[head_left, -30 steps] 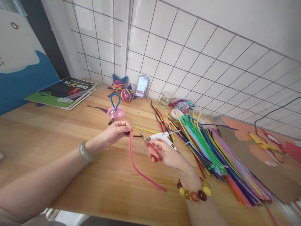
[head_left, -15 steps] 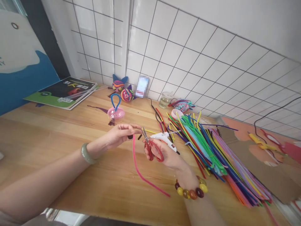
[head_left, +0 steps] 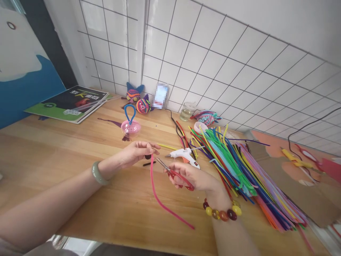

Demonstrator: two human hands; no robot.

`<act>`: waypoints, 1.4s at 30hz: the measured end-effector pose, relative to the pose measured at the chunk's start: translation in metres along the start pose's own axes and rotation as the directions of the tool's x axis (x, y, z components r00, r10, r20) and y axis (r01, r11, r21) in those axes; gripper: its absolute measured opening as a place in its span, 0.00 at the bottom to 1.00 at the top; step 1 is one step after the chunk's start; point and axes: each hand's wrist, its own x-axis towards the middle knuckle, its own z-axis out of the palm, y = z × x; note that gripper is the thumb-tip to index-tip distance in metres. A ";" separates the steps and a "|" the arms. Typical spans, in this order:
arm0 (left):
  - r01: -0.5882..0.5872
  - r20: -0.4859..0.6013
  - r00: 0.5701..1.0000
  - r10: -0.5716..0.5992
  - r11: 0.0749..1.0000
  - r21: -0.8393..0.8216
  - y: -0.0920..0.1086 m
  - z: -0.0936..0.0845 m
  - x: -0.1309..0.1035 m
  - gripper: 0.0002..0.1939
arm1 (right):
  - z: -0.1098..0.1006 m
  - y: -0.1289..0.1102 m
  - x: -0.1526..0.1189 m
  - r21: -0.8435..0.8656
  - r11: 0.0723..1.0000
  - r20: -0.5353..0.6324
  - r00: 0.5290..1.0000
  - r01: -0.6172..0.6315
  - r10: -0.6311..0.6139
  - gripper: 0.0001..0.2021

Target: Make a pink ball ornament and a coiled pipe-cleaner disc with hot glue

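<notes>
Between the fingertips of my left hand (head_left: 138,153) is the upper end of a hot-pink pipe cleaner (head_left: 154,190); its long tail hangs down and curves right over the table. A small dark round piece (head_left: 147,156) shows just under those fingers. My right hand (head_left: 186,174) grips red-handled scissors (head_left: 177,174), the blades pointing up and left towards the pipe cleaner, a little apart from it. A short black stick-like piece (head_left: 149,164) lies on the wood below my left hand. Right behind the scissors rests a white glue gun (head_left: 185,155).
A large bundle of coloured pipe cleaners (head_left: 231,163) spreads across the right. Further back are a pink clear dish with a blue loop (head_left: 130,126), colourful fish-like crafts (head_left: 144,105), a glass jar (head_left: 187,111) and a phone (head_left: 161,96). A book (head_left: 66,103) lies at left.
My right hand has drawn the scissors down and to the right, away from my left fingertips. The blades have tilted further left. My left hand keeps its hold nearly in place.
</notes>
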 end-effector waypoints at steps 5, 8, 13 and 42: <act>0.018 0.096 0.995 -0.029 0.993 0.114 -0.001 0.004 -0.002 0.06 | -0.005 -0.003 -0.005 -0.014 0.994 0.102 0.989 -0.105 0.106 0.23; 0.039 0.198 0.977 -0.075 0.983 0.181 -0.002 0.011 -0.005 0.07 | -0.008 0.002 -0.005 -0.035 0.991 0.179 0.975 -0.126 0.131 0.24; 0.103 0.372 0.905 -0.205 0.956 0.276 -0.004 0.023 -0.010 0.08 | -0.007 0.006 -0.004 -0.074 0.993 0.306 0.946 -0.091 0.109 0.21; 0.266 0.385 0.818 -0.427 0.874 0.406 -0.013 0.042 -0.019 0.04 | 0.001 0.010 0.011 -0.131 0.988 0.434 0.891 -0.088 0.137 0.15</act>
